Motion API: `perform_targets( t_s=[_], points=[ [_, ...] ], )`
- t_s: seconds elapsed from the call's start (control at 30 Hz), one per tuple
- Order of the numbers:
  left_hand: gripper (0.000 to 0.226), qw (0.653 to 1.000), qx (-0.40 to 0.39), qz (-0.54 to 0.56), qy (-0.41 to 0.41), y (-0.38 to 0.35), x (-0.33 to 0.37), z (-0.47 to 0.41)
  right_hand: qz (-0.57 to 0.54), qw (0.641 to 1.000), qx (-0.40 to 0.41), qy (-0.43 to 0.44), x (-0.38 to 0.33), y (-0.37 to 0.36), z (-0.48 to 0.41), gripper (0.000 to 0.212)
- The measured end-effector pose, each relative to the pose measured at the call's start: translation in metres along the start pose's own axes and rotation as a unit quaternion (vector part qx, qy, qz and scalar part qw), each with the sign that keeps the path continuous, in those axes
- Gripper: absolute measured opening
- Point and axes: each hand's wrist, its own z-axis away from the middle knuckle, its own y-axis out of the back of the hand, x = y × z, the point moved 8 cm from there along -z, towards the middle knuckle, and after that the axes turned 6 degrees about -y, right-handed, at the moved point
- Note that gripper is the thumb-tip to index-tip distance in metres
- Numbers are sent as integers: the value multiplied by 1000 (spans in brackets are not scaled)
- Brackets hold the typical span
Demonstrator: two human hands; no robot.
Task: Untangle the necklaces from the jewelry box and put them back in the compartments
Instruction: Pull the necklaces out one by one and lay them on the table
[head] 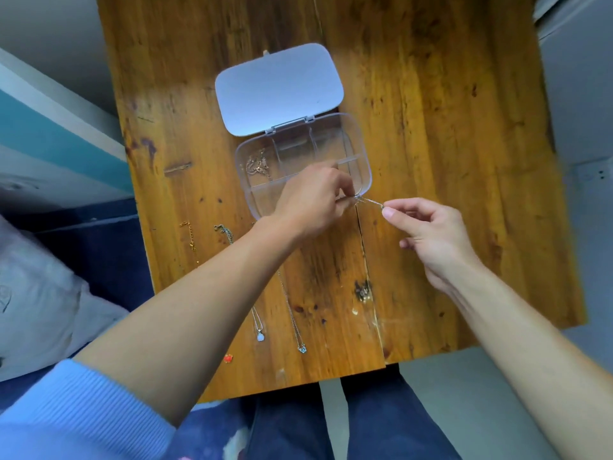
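I'm looking down at a wooden table [431, 144] with a clear jewelry box [360, 151] near its middle, its white lid [278, 88] folded open and lying flat behind it. The box is split into compartments; the left one holds a small heap of gold chain [258, 166], and the others look empty as far as I can tell.

My left hand [310, 202] hovers over the front of the box with fingertips pinched shut on one end of a thin silver chain [369, 201]. My right hand [431, 239], just off the box's front right corner, pinches the other end between thumb and forefinger, so the short stretch between them is taut.

On the table in front of the box, well apart from each other, lie a gold chain [189, 237], a necklace with a pale pendant [260, 336], one with a small blue pendant [301, 348] and a red pendant [228, 358] at the near edge.

My worry: pulling harder on this taut piece could tighten a knot or snap a link. My left forearm also crosses over the laid-out chains, so a careless drag could bunch them together again, and the red pendant could slide off the edge.
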Motion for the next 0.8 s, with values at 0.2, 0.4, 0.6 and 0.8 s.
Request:
perform_targets(
  t_s=[0.2, 0.4, 0.6, 0.8],
  points=[
    [14, 996, 52, 59, 27, 14, -7, 11, -94, 995, -24, -25, -4, 12, -4, 7],
    [8, 887, 76, 425, 165, 23, -31, 24, -177, 981, 14, -74, 5, 21, -12, 0],
    [21, 713, 165, 627, 269, 20, -50, 38, -184, 979, -2, -86, 7, 6, -9, 11],
    [21, 600, 313, 656, 335, 36, -87, 70, -169, 983, -3, -76, 3, 0, -5, 17]
  ],
)
